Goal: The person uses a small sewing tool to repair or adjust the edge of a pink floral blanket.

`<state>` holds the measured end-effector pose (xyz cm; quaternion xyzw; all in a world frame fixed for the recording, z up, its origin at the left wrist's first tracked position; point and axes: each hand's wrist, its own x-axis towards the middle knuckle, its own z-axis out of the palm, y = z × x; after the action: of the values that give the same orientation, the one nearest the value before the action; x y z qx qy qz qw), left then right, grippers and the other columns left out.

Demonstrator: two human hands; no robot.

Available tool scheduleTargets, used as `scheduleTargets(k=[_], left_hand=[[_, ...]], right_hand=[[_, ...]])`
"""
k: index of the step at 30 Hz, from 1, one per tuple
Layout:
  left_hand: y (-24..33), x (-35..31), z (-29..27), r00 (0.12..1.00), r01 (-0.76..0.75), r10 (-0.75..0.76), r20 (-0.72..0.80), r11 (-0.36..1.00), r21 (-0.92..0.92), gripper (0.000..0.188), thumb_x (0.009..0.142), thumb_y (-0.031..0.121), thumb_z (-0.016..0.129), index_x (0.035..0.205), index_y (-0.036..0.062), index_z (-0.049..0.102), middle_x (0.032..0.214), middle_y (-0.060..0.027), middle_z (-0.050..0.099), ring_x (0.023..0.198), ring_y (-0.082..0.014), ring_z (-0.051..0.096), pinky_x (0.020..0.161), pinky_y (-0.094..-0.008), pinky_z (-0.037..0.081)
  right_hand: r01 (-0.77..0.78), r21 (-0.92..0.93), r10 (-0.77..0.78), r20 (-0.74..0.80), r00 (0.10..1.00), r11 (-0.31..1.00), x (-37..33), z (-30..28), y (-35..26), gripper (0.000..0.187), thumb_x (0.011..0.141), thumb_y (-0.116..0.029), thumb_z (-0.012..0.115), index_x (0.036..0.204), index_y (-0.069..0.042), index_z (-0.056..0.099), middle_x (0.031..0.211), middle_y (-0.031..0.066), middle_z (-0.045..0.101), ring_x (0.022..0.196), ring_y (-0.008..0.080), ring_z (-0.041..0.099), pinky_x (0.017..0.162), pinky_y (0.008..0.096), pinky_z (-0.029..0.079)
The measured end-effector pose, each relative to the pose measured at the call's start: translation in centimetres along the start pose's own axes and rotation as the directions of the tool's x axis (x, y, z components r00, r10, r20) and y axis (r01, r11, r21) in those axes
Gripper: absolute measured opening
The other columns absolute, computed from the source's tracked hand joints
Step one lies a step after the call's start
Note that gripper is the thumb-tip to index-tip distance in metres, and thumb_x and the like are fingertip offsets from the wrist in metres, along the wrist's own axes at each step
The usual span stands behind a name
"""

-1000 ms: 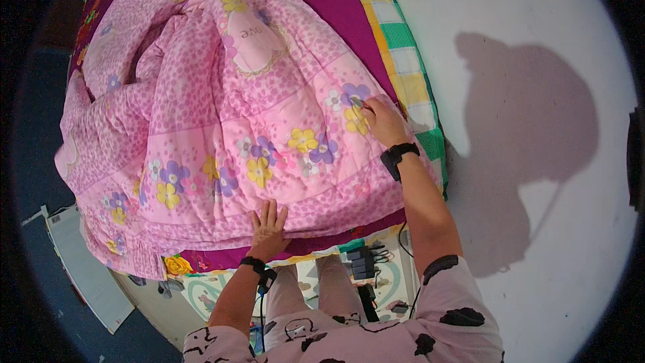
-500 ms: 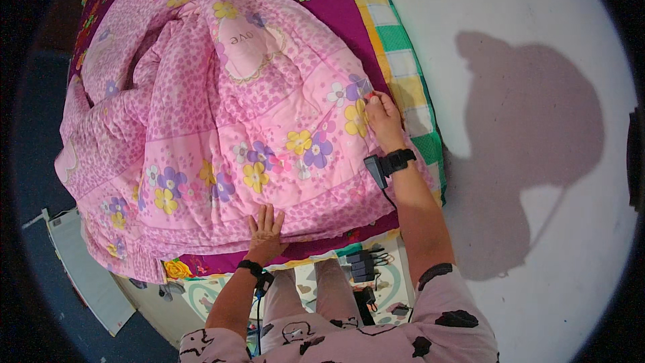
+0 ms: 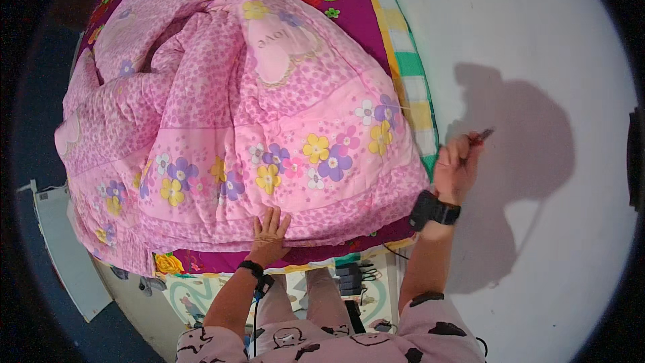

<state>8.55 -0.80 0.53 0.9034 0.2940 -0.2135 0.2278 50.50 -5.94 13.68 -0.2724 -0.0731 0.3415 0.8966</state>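
Observation:
A thick pink quilt (image 3: 222,114) with flower and heart patterns lies bunched on the bed, its far left part folded into deep creases. My left hand (image 3: 270,235) rests flat on the quilt's near edge, fingers apart. My right hand (image 3: 455,169) is raised to the right of the quilt, in front of the white wall. Its fingers are closed around a small tool with a red part and a dark pointed tip (image 3: 485,136); its exact kind is too small to make out. A short pale strand (image 3: 402,106) sticks out from the quilt's right edge.
Under the quilt lies a purple flowered sheet (image 3: 349,10), over a green, white and yellow checked cloth (image 3: 406,60). A white wall (image 3: 537,33) runs along the right. Several dark boxes with cables (image 3: 351,279) are on the patterned floor near my legs. A white panel (image 3: 70,249) stands at left.
My right hand has left the quilt's right edge, moving right and toward me with the small tool in it. My left hand stays on the near edge.

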Motion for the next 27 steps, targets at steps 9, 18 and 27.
scheduleTargets(k=[9,18,27], left_hand=[[0.5,-0.6,-1.5,0.999,0.008,-0.009,-0.043,1.0,-0.026,0.085,0.064,0.03,0.07,0.136,0.0167,0.027,0.143,-0.0146,0.017,0.134,-0.0322,0.011,0.101,-0.0605,0.016],[0.2,-0.6,-4.7,0.94,-0.033,-0.094,-0.329,0.932,-0.361,0.046,0.07,0.002,0.053,0.114,0.0145,0.05,0.111,-0.0099,0.056,0.104,-0.0298,0.053,0.084,-0.0399,0.045],[1.2,-3.3,-10.4,0.937,-0.022,-0.116,-0.329,0.921,-0.388,0.041,0.07,0.011,0.056,0.111,0.0112,0.052,0.094,-0.0152,0.061,0.086,-0.0321,0.059,0.071,-0.042,0.048]], right_hand=[[0.22,-0.236,-0.168,0.222,0.961,0.947,-8.2,8.7,-7.7,0.024,0.091,-0.027,0.049,0.103,-0.006,0.047,0.066,-0.003,0.03,0.055,0.0068,0.028,0.047,0.0218,0.026],[-0.503,-0.816,0.017,-0.52,0.854,0.284,-15.0,-0.9,2.1,0.021,0.084,-0.016,0.06,0.091,-0.002,0.047,0.071,0.001,0.045,0.064,0.0109,0.045,0.06,0.0226,0.041],[-0.387,-0.921,-0.092,-0.39,0.916,0.053,-15.5,-8.3,5.2,0.041,0.081,-0.028,0.062,0.102,0.005,0.049,0.097,0.0158,0.057,0.091,0.0276,0.054,0.081,0.0367,0.041]])
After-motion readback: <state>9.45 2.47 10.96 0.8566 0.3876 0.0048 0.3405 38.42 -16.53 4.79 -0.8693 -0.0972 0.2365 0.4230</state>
